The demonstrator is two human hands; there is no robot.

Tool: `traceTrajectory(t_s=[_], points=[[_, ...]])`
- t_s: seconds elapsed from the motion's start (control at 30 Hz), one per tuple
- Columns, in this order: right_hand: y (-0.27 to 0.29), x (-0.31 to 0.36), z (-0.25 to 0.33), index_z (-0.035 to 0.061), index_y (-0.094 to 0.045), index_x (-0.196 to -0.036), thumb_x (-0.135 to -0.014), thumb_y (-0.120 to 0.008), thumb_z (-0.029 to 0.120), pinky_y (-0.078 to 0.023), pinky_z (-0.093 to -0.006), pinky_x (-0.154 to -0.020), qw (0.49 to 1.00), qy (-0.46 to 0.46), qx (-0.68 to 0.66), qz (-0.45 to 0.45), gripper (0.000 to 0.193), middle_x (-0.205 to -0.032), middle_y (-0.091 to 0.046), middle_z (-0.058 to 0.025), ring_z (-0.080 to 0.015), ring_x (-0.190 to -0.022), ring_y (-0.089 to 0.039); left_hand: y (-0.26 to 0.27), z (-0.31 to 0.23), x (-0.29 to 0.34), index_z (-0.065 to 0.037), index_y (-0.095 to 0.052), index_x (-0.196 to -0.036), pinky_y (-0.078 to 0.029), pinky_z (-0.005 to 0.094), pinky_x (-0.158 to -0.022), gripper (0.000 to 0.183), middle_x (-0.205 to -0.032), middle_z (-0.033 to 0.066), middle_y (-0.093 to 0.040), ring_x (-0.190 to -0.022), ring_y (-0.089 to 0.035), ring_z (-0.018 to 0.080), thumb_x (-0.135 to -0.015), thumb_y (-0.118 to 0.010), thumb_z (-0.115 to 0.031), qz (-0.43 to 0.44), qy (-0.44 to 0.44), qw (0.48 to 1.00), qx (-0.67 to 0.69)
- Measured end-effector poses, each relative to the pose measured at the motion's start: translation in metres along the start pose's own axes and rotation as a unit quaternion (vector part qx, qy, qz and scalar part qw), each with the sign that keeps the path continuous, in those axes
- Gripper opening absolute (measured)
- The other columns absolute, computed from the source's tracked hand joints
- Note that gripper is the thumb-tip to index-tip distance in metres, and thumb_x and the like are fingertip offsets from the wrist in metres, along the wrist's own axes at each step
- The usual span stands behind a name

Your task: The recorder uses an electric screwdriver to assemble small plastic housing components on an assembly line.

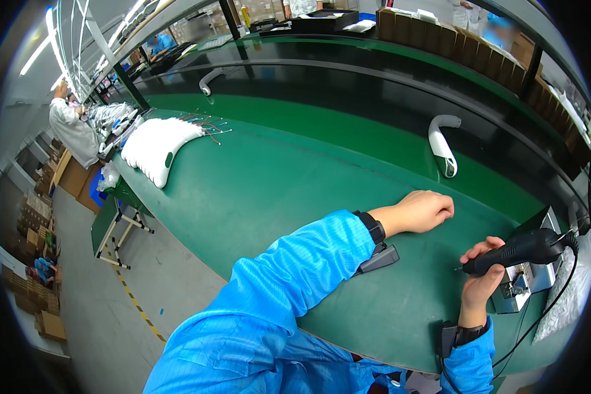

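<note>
In my right hand (482, 276) is a black electric screwdriver (522, 251), its thin bit pointing left over the green work mat (361, 315). The fingers wrap around its front end, and a black cable (561, 289) loops down from its rear. My left hand (417, 211) rests on the mat to the left, its fingers curled closed. Whatever those fingers hold, if anything, is hidden beneath them. Close to the screwdriver stands a small metal box (515, 299) with an open mechanism, likely a screw feeder. Under my left wrist lies a dark grey block (379, 259) by the wrist strap.
Several white curved shells (157, 148) with loose wires lie grouped at the mat's far left. Beyond the mat, a conveyor belt (341, 125) carries a grey-and-white curved part (443, 144) and another curved part (210, 82). A clear plastic bag (571, 289) sits at the right edge.
</note>
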State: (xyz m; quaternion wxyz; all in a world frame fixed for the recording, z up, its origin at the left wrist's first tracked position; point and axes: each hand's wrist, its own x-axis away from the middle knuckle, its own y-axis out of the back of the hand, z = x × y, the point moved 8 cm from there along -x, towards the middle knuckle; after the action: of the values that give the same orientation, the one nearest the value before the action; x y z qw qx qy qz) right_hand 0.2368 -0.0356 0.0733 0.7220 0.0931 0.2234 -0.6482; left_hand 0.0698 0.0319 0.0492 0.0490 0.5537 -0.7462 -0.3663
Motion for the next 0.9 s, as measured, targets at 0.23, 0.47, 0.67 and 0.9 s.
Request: traceTrajectory(t_s=[0.23, 0.47, 0.67, 0.9], points=[[-0.001, -0.001, 0.002, 0.0002, -0.044, -0.112, -0.077, -0.050, 0.073, -0.046, -0.0279, -0.061, 1.000, -0.001, 0.002, 0.003, 0.081, -0.078, -0.051, -0.0084, -0.0160, -0.066, -0.053, 0.005, -0.003, 0.001, -0.006, -0.057, -0.083, -0.047, 0.0377, -0.062, 0.007, -0.076, 0.0086, -0.062, -0.071, -0.061, 0.0268, -0.077, -0.058, -0.009, -0.006, -0.001, 1.000, -0.025], [0.000, -0.002, 0.004, 0.0000, -0.045, -0.111, -0.078, -0.051, 0.072, -0.046, -0.0279, -0.061, 1.000, 0.001, 0.007, 0.002, 0.079, -0.078, -0.052, -0.0083, -0.0161, -0.067, -0.053, 0.008, -0.007, -0.001, -0.006, -0.055, -0.083, -0.046, 0.0379, -0.061, 0.008, -0.073, 0.0084, -0.061, -0.068, -0.060, 0.0268, -0.076, -0.057, -0.008, -0.018, -0.017, 1.000, -0.005], [-0.005, 0.002, -0.003, -0.0001, -0.045, -0.112, -0.075, -0.052, 0.074, -0.047, -0.0273, -0.061, 1.000, -0.020, -0.005, 0.003, 0.083, -0.077, -0.051, -0.0068, -0.0146, -0.067, -0.053, 0.012, 0.000, 0.006, -0.009, -0.056, -0.083, -0.048, 0.0394, -0.061, 0.008, -0.073, 0.0089, -0.063, -0.071, -0.063, 0.0292, -0.075, -0.058, -0.011, -0.024, 0.006, 0.999, -0.023], [0.005, 0.004, -0.004, 0.0013, -0.043, -0.114, -0.078, -0.050, 0.073, -0.043, -0.0252, -0.061, 1.000, -0.021, 0.003, 0.001, 0.080, -0.078, -0.046, -0.0056, -0.0140, -0.067, -0.050, 0.007, -0.009, 0.004, -0.006, -0.057, -0.082, -0.047, 0.0402, -0.061, 0.008, -0.071, 0.0088, -0.063, -0.069, -0.062, 0.0284, -0.074, -0.057, -0.009, -0.021, -0.004, 1.000, 0.007]])
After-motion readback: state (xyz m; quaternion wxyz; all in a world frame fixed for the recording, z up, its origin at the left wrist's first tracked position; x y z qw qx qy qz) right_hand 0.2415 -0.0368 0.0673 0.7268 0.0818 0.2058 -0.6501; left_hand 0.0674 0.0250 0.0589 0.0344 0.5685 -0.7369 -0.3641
